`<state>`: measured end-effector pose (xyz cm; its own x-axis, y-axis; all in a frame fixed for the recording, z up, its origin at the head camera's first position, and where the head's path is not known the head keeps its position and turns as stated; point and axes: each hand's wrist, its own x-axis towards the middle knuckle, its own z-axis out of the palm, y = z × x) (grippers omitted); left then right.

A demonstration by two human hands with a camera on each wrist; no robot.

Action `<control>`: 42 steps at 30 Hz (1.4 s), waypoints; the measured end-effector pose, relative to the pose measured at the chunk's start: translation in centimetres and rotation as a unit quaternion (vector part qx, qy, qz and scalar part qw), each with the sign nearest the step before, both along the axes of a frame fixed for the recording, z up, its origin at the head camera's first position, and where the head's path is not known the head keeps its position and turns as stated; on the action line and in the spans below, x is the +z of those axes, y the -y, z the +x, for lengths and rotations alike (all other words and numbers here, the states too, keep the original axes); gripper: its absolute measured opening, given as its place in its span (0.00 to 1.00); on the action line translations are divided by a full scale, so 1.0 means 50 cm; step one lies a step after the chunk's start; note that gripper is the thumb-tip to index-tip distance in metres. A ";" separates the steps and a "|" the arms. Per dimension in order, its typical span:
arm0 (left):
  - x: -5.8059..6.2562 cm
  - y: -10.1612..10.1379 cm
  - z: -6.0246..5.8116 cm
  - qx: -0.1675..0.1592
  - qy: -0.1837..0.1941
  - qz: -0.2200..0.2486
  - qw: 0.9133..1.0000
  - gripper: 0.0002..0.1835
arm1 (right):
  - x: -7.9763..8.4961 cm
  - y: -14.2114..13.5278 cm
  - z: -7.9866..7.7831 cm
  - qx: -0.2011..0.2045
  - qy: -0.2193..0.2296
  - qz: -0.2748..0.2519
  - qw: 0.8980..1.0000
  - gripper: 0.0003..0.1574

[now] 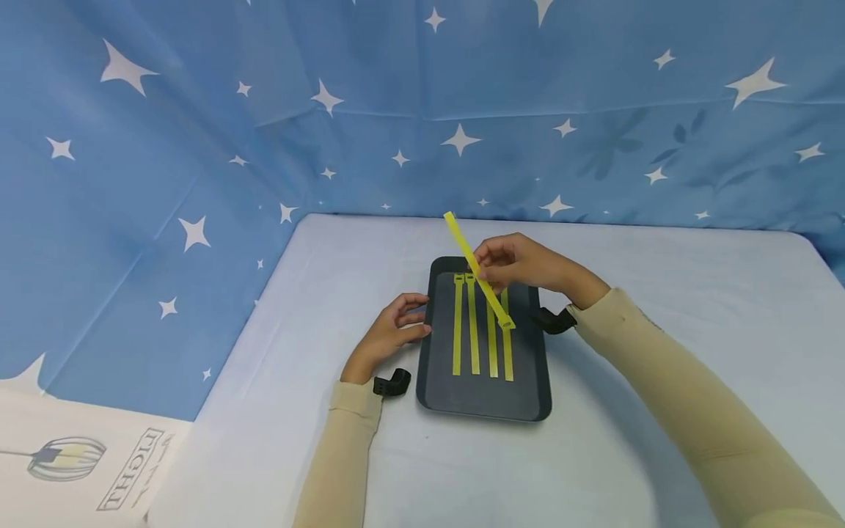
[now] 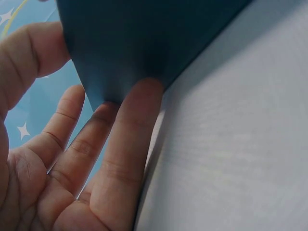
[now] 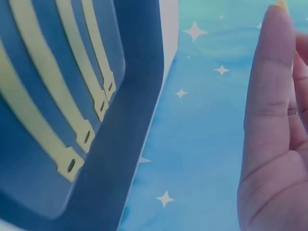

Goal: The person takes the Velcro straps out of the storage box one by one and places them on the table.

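My right hand [image 1: 518, 262] pinches a yellow cable strap [image 1: 461, 240] between thumb and fingertips, over the far part of a dark grey tray [image 1: 475, 403]. The strap slants, its slotted head lower and toward me. Several more yellow straps [image 1: 458, 330] lie side by side lengthwise in the tray; the right wrist view shows their slotted heads [image 3: 72, 166] along its far end. At the tray's left side, my left hand [image 1: 386, 334] has its fingers spread. In the left wrist view the fingertips [image 2: 144, 94] rest against the outer wall.
A white cloth [image 1: 634, 440] covers the table under the tray. Blue star-patterned fabric [image 1: 422, 110] hangs along the back and left. At the lower left lies a pale printed cloth [image 1: 79, 469]. Black wrist mounts [image 1: 392, 383] sit close to the tray on both sides.
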<state>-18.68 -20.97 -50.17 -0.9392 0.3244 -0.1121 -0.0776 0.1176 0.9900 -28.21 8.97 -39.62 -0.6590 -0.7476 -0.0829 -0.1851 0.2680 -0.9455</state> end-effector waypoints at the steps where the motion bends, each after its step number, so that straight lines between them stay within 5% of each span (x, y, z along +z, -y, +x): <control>1: 0.000 0.000 0.001 0.001 0.001 0.000 1.000 0.33 | 0.000 -0.007 0.006 -0.005 0.002 -0.004 1.000 0.13; 20: -0.004 0.016 0.023 0.013 0.007 -0.009 1.000 0.33 | -0.028 -0.141 0.094 -0.144 -0.001 -0.052 0.988 0.21; 42: -0.003 -0.005 0.011 -0.001 -0.003 -0.015 1.000 0.33 | -0.130 -0.252 0.105 -0.220 0.099 0.019 0.970 0.26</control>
